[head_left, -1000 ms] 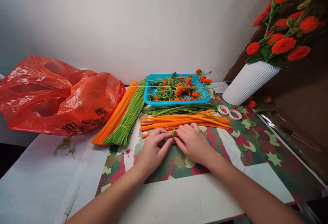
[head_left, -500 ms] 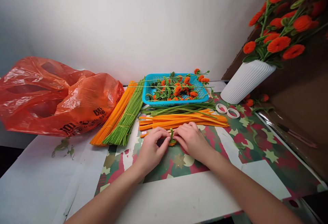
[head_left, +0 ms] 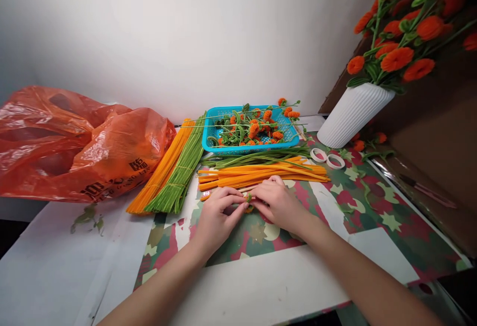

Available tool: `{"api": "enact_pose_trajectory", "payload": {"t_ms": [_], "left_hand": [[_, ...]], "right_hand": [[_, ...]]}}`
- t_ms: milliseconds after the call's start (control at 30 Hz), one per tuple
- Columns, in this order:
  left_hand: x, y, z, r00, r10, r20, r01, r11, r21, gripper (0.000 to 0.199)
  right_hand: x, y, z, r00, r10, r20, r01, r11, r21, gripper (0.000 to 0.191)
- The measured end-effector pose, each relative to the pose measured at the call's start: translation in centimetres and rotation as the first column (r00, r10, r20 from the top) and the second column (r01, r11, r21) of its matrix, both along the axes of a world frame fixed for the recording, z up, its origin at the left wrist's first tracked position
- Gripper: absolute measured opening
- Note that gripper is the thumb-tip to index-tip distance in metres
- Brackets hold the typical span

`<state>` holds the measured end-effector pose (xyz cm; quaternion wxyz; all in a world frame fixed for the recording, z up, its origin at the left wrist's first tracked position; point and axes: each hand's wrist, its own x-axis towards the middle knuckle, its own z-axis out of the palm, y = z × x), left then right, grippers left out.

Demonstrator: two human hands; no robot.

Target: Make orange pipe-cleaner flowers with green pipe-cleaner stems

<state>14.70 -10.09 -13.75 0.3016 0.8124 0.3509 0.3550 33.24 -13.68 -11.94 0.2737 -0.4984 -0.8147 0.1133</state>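
Note:
My left hand [head_left: 219, 215] and my right hand [head_left: 281, 206] meet over the camouflage-patterned mat [head_left: 257, 251]. Between their fingertips is a small pipe cleaner flower [head_left: 249, 198], green on top with orange beneath, mostly covered by the fingers. Thumb and forefinger of my left hand pinch it from one side; the bent fingers of my right hand grip it from the other. Just beyond the hands lie loose orange pipe cleaners [head_left: 261, 172], with green pipe cleaners [head_left: 249, 159] behind them.
A blue basket [head_left: 253, 150] holds several orange flowers on green stems. To its left are orange [head_left: 164, 167] and green bundles [head_left: 179, 172] and a red plastic bag [head_left: 112, 142]. Two tape rolls [head_left: 335, 162] lie near a white ribbed vase [head_left: 352, 115] of orange flowers.
The upright green loop between my fingers now shows lower and is more covered. My fingertips have closed in slightly around the flower. The whole view has shifted a little.

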Motion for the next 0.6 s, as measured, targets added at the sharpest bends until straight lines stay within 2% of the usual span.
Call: {"api": "enact_pose_trajectory", "payload": {"t_ms": [200,333,433,600], "left_hand": [[0.1,0.2,0.2,1.000,-0.021,-0.004,0.021,0.997,-0.081,0.010],[-0.2,0.6,0.7,0.994,-0.103,0.049,0.111,0.972,-0.206,0.011],[-0.4,0.7,1.3,0.976,-0.184,0.115,0.213,0.920,-0.330,0.013],[-0.7,0.7,2.4,0.934,-0.292,0.206,0.357,0.761,-0.541,0.020]], "right_hand": [[0.0,0.2,-0.4,0.997,-0.014,-0.082,0.011,0.999,-0.034,0.012],[0.1,0.4,-0.4,0.983,-0.020,-0.183,0.003,0.996,-0.090,0.012],[0.3,0.4,0.0,0.948,0.001,-0.317,-0.042,0.991,-0.124,0.011],[0.7,0.2,0.7,0.855,0.060,-0.514,-0.230,0.934,-0.274,0.015]]}}
